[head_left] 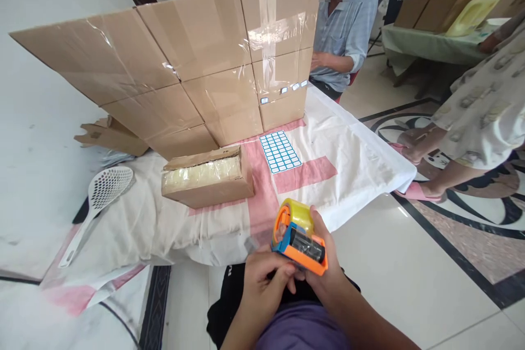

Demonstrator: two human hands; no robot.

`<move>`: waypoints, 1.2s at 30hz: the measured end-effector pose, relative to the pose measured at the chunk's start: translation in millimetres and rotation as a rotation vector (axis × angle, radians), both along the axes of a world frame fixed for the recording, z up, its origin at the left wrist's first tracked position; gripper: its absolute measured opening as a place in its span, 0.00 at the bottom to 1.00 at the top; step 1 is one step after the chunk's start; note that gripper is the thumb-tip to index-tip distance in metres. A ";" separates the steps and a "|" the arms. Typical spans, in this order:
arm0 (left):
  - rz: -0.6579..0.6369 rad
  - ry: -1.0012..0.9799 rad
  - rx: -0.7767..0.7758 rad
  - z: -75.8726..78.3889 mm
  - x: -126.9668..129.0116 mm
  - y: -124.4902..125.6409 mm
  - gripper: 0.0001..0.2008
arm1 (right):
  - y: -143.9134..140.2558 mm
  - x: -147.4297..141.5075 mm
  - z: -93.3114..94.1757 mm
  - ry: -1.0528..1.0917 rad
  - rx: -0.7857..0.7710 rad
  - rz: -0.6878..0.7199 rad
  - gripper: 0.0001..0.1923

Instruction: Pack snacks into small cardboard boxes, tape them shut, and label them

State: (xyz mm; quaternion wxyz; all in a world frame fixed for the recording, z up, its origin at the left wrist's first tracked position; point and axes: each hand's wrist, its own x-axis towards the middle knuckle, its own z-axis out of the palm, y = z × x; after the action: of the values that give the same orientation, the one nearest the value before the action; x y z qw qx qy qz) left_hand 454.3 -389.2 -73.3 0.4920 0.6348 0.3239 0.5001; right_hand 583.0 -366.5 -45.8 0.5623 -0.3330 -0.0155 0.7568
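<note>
Through the head camera I see the tape dispenser (301,240) up by the near edge of the cloth-covered table (353,136), above the lap. The right hand (328,260) is wrapped round its side, gripping it. The left hand (266,276) is curled against its lower edge, thumb bent in — I cannot tell whether it pinches anything. Beyond, I have a small carton (207,191) and a label sheet (280,151) lying before stacked boxes (217,82) — a person (344,38) sits behind them.
</note>
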 end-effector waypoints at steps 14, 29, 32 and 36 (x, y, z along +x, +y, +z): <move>0.287 -0.029 -0.507 -0.2 -29.2 44.4 0.24 | 120.6 86.4 -9.6 -0.861 0.532 -0.428 0.18; 0.480 -0.134 -0.484 11.2 -58.2 76.0 0.17 | 146.9 130.1 -60.6 -1.344 0.255 -0.267 0.21; 0.464 -0.080 -0.478 6.6 -64.7 75.0 0.18 | 121.0 115.4 -48.2 -1.716 0.217 -0.614 0.22; 0.371 0.111 -0.395 -2.5 -69.2 71.7 0.18 | 89.6 51.3 -9.6 -1.603 0.919 -0.162 0.07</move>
State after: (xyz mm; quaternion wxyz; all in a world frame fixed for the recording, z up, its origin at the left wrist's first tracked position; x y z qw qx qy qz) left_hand 385.1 -317.5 -75.8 0.4878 0.4828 0.5524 0.4731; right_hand 634.3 -276.9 -55.5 0.5114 -0.5013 -0.6748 0.1784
